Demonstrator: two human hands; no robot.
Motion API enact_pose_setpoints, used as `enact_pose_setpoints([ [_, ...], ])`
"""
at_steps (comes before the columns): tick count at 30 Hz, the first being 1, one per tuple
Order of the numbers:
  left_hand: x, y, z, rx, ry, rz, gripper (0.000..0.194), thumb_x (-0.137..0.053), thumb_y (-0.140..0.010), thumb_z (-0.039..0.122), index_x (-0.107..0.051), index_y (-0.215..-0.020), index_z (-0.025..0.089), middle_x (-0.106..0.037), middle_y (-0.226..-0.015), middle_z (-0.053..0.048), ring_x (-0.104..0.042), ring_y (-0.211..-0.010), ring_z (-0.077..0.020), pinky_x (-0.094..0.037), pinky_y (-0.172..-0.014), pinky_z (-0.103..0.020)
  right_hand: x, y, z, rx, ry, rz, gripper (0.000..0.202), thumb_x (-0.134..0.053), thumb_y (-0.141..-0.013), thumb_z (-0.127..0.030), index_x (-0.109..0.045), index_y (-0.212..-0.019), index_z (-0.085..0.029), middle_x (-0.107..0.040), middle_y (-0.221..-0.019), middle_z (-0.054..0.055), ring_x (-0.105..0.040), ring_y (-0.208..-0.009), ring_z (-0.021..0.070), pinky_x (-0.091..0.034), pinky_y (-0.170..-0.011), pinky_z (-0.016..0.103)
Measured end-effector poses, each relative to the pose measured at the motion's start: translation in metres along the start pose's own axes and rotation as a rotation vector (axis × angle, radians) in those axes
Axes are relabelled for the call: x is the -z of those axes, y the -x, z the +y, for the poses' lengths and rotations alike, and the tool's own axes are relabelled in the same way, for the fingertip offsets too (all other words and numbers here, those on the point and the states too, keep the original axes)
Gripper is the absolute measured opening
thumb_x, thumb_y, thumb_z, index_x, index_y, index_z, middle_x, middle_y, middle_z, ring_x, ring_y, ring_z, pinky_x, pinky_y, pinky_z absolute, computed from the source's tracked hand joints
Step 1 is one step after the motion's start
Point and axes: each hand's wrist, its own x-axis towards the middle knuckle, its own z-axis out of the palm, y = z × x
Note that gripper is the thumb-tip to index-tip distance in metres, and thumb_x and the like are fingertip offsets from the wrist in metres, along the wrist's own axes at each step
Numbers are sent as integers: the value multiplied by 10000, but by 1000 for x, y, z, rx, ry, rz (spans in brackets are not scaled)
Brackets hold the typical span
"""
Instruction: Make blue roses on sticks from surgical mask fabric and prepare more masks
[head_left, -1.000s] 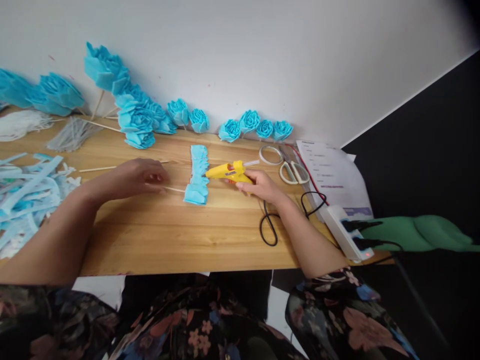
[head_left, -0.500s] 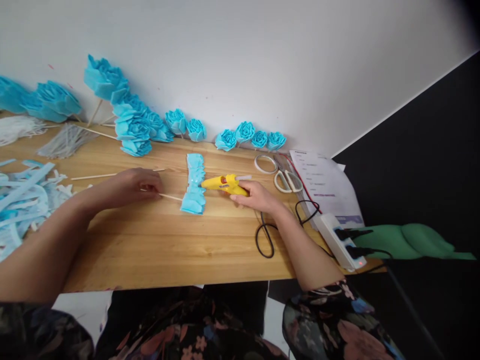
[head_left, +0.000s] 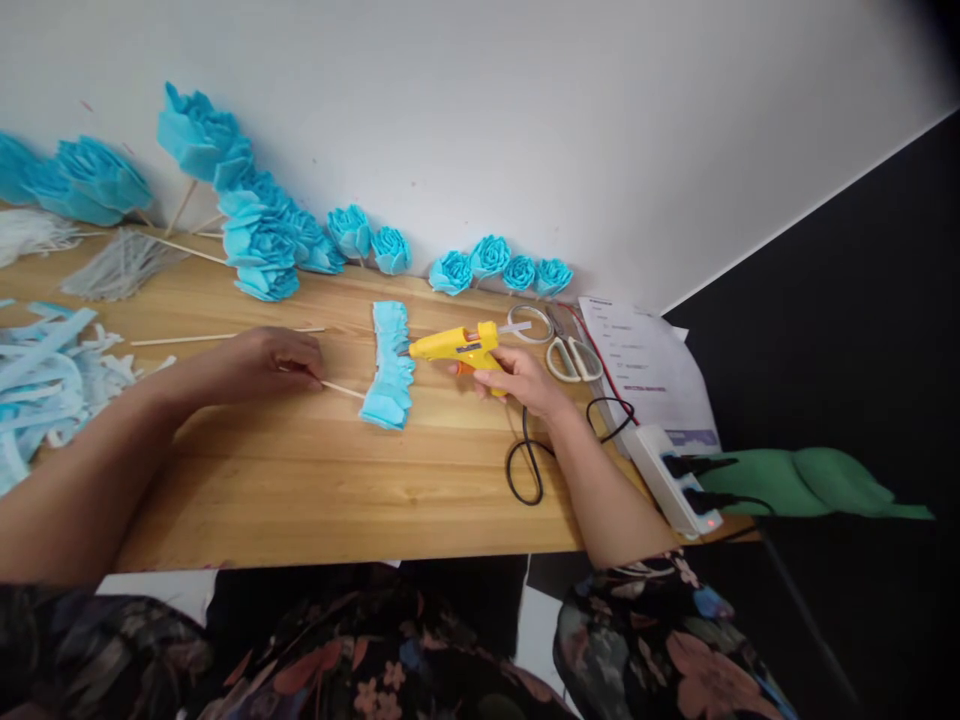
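My right hand (head_left: 517, 380) is closed round a yellow hot glue gun (head_left: 450, 345), with a clear glue stick poking from its back. The gun's nozzle is at the right edge of a ruffled blue strip (head_left: 390, 375) that lies upright in view on the table. My left hand (head_left: 281, 358) pinches a thin wooden stick (head_left: 343, 389). The stick's far end reaches the strip's lower left corner. Another wooden stick (head_left: 184, 341) lies on the table, passing behind my left hand.
Blue flowers (head_left: 259, 240) on sticks lean along the wall. Blue and white scraps (head_left: 45, 370) lie at left. Scissors (head_left: 574, 358), a tape roll (head_left: 530, 323) and papers (head_left: 645, 365) are at right. A black cord (head_left: 517, 485) loops near a power strip (head_left: 679, 480).
The glue gun has turned more side-on and its nozzle has moved slightly up along the strip. My left hand keeps its pinch on the stick. The view has shifted a little.
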Motion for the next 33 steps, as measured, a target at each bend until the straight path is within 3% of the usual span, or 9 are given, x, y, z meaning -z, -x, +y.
enact_pose_setpoints([
  [5,0,-1,0,-25,16,8,262,-566,-970,309,-746,-834,176,-695,-825,-33,-640,-733,-107,-462,-677,-171,-7,-1,-6,-32,139,-56,363,-695,-838,-424,-694,-1044,-125,-718,-798,34,-570,-568,93,-445,-537,224],
  [12,0,2,-4,-2,28,-19,269,-556,-980,314,-746,-851,171,-699,-864,-39,-634,-769,-108,-459,-703,-175,-9,0,-12,-42,117,-95,425,-680,-835,-431,-677,-1133,-128,-753,-1016,89,-541,-556,75,-453,-505,228],
  [15,2,3,-3,28,54,-49,269,-554,-976,320,-751,-872,169,-704,-884,-51,-637,-798,-119,-463,-725,-186,-7,0,-10,-14,102,-102,418,-685,-839,-450,-685,-1114,-136,-737,-875,47,-523,-548,78,-427,-512,223],
  [20,5,1,1,67,62,-72,278,-553,-963,342,-750,-871,167,-704,-881,-63,-636,-798,-137,-467,-725,-208,-2,1,-5,12,53,1,425,-624,-896,-513,-718,-1025,-119,-569,-576,-34,-449,-503,81,-313,-491,225],
  [25,6,-1,6,91,80,-77,298,-550,-950,365,-738,-839,162,-704,-864,-72,-633,-786,-151,-469,-721,-222,-3,1,-3,19,95,-18,468,-607,-896,-568,-709,-1011,-125,-570,-560,-35,-421,-488,83,-283,-487,235],
  [33,7,-3,10,117,89,-83,326,-545,-941,399,-734,-846,152,-706,-853,-68,-637,-772,-148,-475,-698,-221,-5,-2,-1,52,195,-41,391,-612,-918,-521,-693,-973,-143,-605,-568,-36,-479,-534,94,-341,-543,239],
])
